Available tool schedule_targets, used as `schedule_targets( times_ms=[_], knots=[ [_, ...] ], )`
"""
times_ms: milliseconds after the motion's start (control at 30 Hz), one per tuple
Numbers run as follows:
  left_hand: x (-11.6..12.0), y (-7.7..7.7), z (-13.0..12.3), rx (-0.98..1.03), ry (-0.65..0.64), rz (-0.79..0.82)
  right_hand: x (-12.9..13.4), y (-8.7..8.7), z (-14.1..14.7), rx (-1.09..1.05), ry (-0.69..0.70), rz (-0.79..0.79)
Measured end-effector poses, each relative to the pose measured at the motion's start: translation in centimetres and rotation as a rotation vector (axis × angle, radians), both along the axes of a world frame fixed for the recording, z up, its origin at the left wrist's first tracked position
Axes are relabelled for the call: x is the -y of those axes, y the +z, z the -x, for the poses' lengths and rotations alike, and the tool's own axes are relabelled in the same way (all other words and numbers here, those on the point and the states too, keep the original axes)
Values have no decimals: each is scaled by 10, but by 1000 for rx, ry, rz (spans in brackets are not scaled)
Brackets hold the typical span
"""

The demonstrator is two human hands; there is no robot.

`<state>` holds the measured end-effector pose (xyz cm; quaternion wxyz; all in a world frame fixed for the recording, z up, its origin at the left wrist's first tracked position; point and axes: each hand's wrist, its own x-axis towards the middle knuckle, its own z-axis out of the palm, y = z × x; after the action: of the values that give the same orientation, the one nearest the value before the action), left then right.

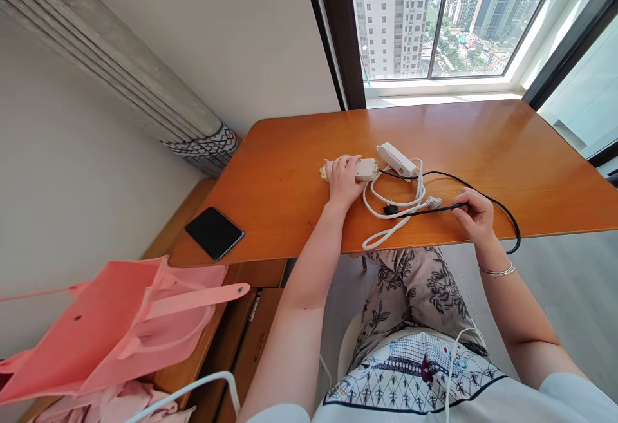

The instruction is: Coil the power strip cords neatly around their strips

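My left hand is wrapped over a cream power strip on the wooden table. A black cable is pinched between the thumb and fingers of my right hand near the table's front edge. The cable's black plug lies between the hands, and its other part loops out to the right past my wrist. A second, white power strip rests behind, to the right of my left hand. Its white cord is coiled on the table, with a white plug left of my right hand.
A black phone lies at the left end of the wooden table. An open pink bag stands beside it at the lower left, above wooden drawers. Behind the table is a window; a rolled curtain is at upper left.
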<state>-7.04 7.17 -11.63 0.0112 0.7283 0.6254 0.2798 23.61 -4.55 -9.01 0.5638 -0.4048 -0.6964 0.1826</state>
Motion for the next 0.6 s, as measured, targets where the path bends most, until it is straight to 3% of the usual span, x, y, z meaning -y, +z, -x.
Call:
schedule_targets(
  times_ms=[200,367,467,600],
  knots=[
    [0,-3,-1,16,1,25,0,-4,-18,-149,-121,-22],
    [-1,-5,-2,21,3,24,1,-7,-22,-215,-209,67],
    [-1,-5,-1,21,3,24,7,2,-18,-125,-78,97],
    [0,-4,-1,15,7,40,19,24,-7,98,288,123]
  ],
)
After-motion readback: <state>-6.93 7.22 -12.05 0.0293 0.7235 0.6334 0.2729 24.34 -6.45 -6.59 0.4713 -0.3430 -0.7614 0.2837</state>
